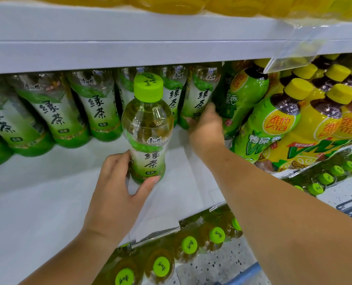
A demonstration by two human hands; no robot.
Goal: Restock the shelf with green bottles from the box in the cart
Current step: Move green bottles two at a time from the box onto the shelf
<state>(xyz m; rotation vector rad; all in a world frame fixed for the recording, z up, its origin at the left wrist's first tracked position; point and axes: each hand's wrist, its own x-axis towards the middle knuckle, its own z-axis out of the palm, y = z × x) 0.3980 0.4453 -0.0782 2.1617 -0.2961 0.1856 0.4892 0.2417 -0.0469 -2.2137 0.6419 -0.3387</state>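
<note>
The left hand angles up from the bottom edge, its thumb and fingers clasping the lower label of an upright green bottle over the bare front of the white shelf. Farther in, the right arm stretches forward. The right hand wraps round the base of a back-row bottle, beside yellow-capped bottles.
</note>
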